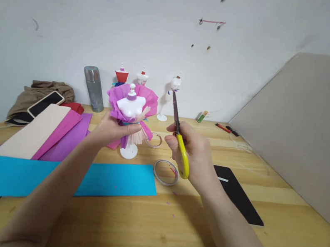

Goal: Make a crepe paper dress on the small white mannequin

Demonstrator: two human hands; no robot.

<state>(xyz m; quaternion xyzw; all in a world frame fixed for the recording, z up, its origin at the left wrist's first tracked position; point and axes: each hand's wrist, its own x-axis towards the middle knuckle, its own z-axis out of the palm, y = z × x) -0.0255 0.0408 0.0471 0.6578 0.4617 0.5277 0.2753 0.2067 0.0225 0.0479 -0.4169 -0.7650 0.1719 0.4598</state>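
Note:
My left hand (116,132) is closed round the waist of a small white dress form (130,106), its thumb across the front. Purple and pink crepe paper (147,97) fans out behind the form's shoulders, and pale strips hang below the waist. The round white base (128,151) shows beneath. In my right hand (193,145) is a pair of scissors (182,156) with yellow handles, the dark blades pointing up and away, apart from the dress form. A blue crepe paper strip (117,179) lies flat in front of both hands.
Several folded crepe sheets (37,127) lie at left near a phone (46,103), brown cloth (40,92) and flask (94,90). Tape rolls (164,181) sit mid-table. More dress forms (162,117) stand by the wall. A black board (238,195), glue stick (202,116) and markers (223,128) are at right.

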